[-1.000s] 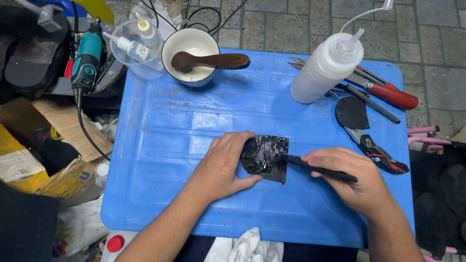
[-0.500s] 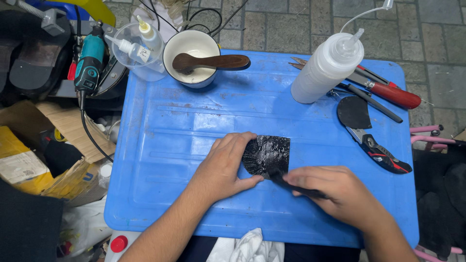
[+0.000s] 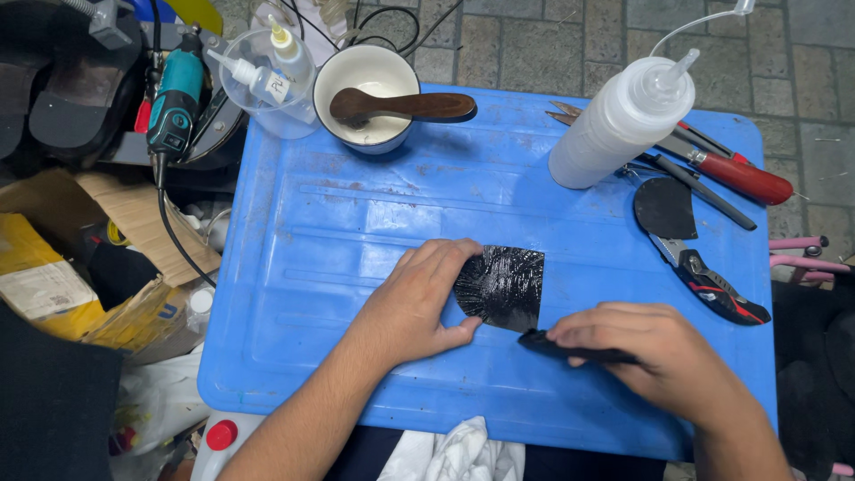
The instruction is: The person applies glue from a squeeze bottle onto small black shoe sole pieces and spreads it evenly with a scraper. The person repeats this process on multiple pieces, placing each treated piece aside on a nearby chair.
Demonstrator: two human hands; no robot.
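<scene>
A glossy black patch lies flat near the front of the blue surface. The left hand presses its left edge, fingers spread flat. The right hand sits just right of the patch, fingers clamped on a thin black tool whose tip touches the patch's lower edge. A white squeeze bottle stands behind the patch, well apart.

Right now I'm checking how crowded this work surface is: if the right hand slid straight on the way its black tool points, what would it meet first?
The right hand points its black tool leftward. It would probably meet the glossy black sheet piece first, then the left hand pinning it, though height is hard to judge.
</scene>
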